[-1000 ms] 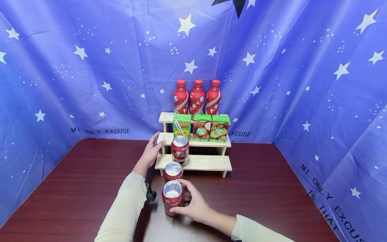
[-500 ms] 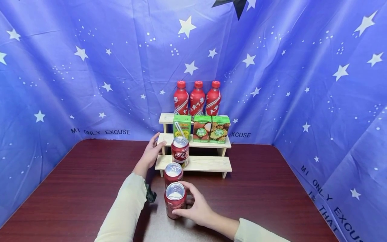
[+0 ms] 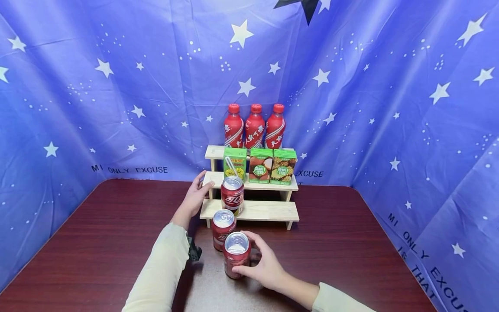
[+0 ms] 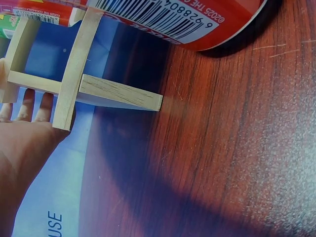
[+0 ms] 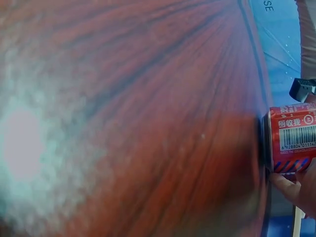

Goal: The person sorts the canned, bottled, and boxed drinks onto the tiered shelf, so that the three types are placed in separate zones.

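Observation:
My right hand (image 3: 267,266) holds a red Coca-Cola can (image 3: 237,262) upright, thumb on the near side and fingers around the far side. In the right wrist view, the can's barcode (image 5: 298,138) shows; whether its base touches the table is unclear. A second red can (image 3: 224,234) stands on the table just behind and left of it. Another can (image 3: 232,195) sits on the lowest step of a three-tier wooden stand (image 3: 269,211), toward its left. My left hand (image 3: 194,199) grips the stand's left side at the middle step, thumb on top, fingers beyond the edge.
Three green drink cartons (image 3: 260,167) line the middle step, the left one with a straw. On the top step stand three red bottles (image 3: 254,128). A starry blue curtain (image 3: 156,86) surrounds the dark red wooden table (image 3: 335,242).
My right hand and its can have moved to the right, uncovering more of the can standing behind. My left hand stays on the stand.

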